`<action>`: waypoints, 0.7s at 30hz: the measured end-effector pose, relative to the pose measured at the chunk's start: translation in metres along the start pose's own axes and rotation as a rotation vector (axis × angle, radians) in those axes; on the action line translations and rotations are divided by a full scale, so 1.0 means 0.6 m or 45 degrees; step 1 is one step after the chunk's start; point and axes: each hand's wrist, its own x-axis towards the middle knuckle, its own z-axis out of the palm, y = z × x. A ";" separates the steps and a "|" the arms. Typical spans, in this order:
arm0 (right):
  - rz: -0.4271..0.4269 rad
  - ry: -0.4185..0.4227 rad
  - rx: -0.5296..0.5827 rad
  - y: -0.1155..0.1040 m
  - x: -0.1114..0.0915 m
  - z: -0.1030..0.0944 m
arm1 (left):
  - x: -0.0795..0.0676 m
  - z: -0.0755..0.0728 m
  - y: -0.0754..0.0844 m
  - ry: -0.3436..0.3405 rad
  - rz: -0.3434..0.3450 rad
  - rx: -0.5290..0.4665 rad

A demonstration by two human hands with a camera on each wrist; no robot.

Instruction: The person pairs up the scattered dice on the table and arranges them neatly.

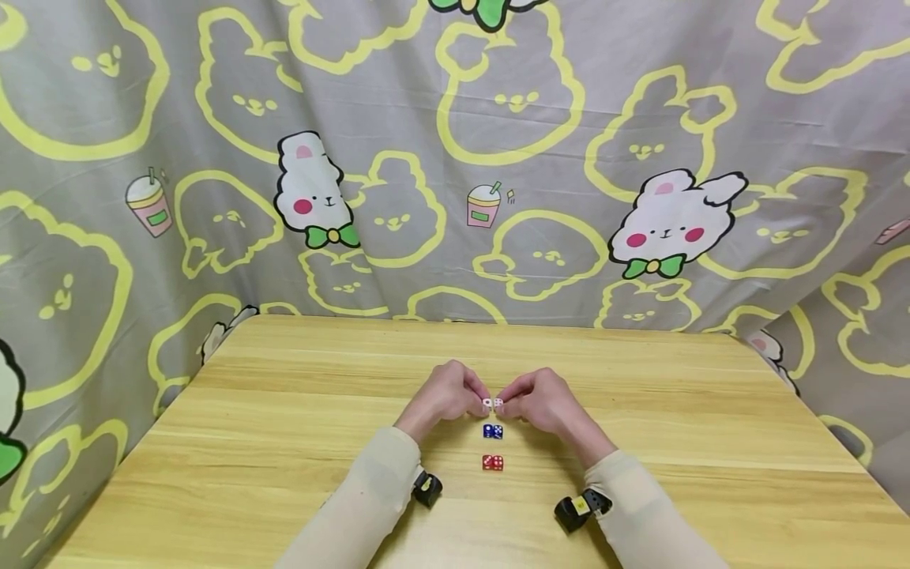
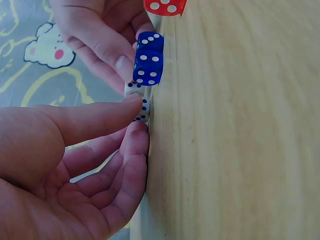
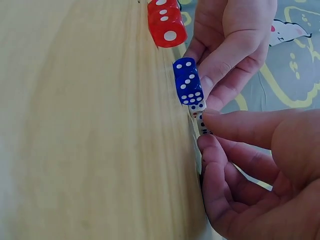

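Two white dice meet side by side on the wooden table. My left hand pinches the left white die between thumb and fingertips. From the other side my right hand pinches the right white die the same way. In both wrist views the fingertips cover part of these dice, and dark pips show on them. Just nearer to me sits a pair of blue dice, touching each other. A pair of red dice lies in line below the blue ones, also side by side.
The wooden table reaches back to a grey curtain printed with yellow outlines and white bunnies. Cameras on black mounts, one on the left wrist and one on the right wrist, hang low beside the sleeves.
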 end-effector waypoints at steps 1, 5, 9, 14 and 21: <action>0.000 0.005 -0.008 0.000 0.000 0.001 | 0.000 0.000 0.000 0.001 0.001 0.000; -0.002 0.024 -0.039 -0.001 0.002 0.002 | 0.000 -0.001 0.001 0.002 0.008 0.006; -0.007 0.036 -0.059 -0.002 0.002 0.004 | 0.000 0.000 0.002 -0.006 0.010 0.004; -0.009 0.036 -0.058 -0.001 0.002 0.005 | -0.001 0.000 0.002 -0.015 0.005 -0.005; -0.015 0.032 -0.037 0.001 0.002 0.005 | -0.002 0.001 0.002 -0.018 0.003 -0.006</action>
